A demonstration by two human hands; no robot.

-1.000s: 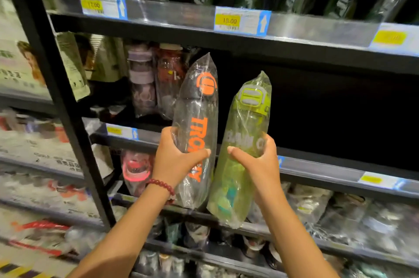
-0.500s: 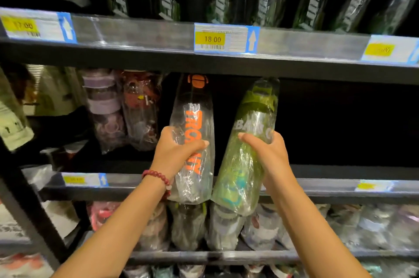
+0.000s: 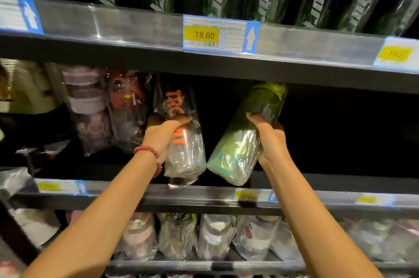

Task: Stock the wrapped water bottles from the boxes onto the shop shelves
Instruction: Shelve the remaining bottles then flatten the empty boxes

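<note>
A dark shop rack fills the view; the middle shelf (image 3: 204,196) is bare on its right. The left hand (image 3: 163,136) wraps a clear bottle with orange lettering (image 3: 181,141), the right hand (image 3: 271,139) a green bottle (image 3: 240,150), both tilted inside the opening, bases just above the shelf lip. Empty and light, probably; the loose film looks slippery, so mid-body grips suit.

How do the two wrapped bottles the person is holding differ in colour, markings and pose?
The bottle in the left hand is dark and clear with orange lettering; the green bottle in the right hand shows no such bright lettering. The lettered bottle stands nearly upright, while the green one leans clearly to the right. Both are in clear plastic wrap, gripped mid-body, at the middle shelf.
</note>
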